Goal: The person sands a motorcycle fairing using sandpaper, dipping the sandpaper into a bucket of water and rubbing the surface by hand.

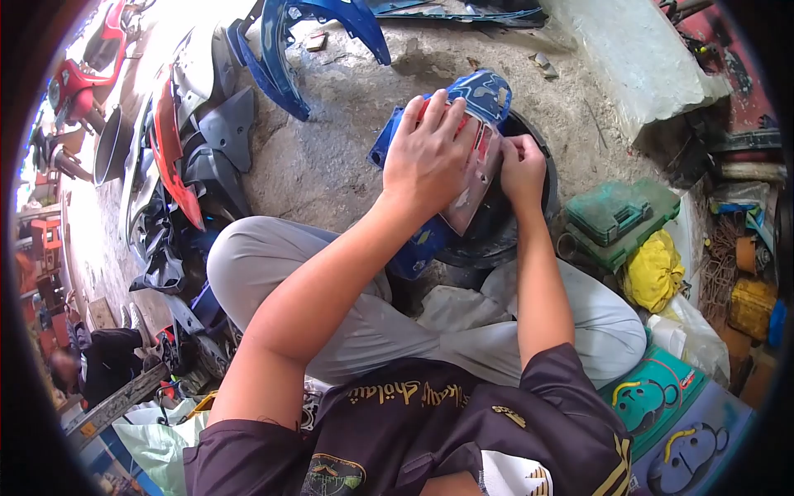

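Observation:
A blue plastic panel (484,95) with red and grey patches lies over a round black tub (542,136) in front of my crossed legs. My left hand (430,149) rests on the panel's upper face, its fingers stretched out and slightly apart. At the panel's right edge, my right hand (523,165) has its fingers bent together in a pinch; whatever is between the fingertips is too small to make out. More blue plastic (418,252) shows below my left wrist, partly covered by my forearm.
Blue curved panels (285,70) lie on the concrete at the top. Red and black panels (169,145) are piled at the left. A green case (620,217), a yellow bag (655,269) and a concrete block (633,70) are at the right. A person (107,360) is at the far left.

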Tool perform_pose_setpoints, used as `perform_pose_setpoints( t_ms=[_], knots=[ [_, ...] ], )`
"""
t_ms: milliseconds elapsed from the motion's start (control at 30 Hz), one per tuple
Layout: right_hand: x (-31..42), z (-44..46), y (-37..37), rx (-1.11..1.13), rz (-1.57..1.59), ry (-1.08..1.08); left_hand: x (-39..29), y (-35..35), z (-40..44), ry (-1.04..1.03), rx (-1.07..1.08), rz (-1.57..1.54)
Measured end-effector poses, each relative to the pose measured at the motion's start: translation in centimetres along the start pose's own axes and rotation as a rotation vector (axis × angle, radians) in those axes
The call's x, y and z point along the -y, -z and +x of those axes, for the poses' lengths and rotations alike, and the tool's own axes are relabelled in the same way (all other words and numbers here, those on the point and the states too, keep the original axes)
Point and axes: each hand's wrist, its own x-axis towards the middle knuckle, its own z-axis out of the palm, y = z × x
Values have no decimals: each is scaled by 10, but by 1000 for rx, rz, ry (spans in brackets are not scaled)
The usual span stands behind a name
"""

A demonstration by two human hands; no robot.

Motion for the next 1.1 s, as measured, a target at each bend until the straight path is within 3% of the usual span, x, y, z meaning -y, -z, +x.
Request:
perform_pose_setpoints(
  t_ms=[100,133,233,333,367,500,600,700,767,833,933,1100],
  knots=[
    [0,1,0,-3,-45,16,0,0,-1,2,-3,-1],
    [7,-8,-4,41,53,140,0,1,-2,9,-3,-6],
    [12,-27,-9,73,162,212,0,1,-2,7,-8,-10],
    [-19,2,-7,-90,26,-1,0,0,-1,-5,10,13],
    [-28,1,-6,-63,29,23,-1,0,-2,-3,6,6],
    [35,-38,-7,90,223,152,0,-1,-3,10,4,-11],
    [4,-10,-6,-62,61,33,1,0,-1,9,9,1],
    [-7,-7,-13,-168,-145,67,0,0,0,7,9,4],
    [33,-35,-12,-72,24,155,0,1,-2,20,5,-11],
    [19,-40,-14,-55,110,206,0,0,-1,12,15,-1],
    [-15,-9,-8,-143,-88,-83,-1,1,-2,9,21,20],
    [36,-50,-10,-47,92,163,0,0,-2,19,6,4]
  ],
)
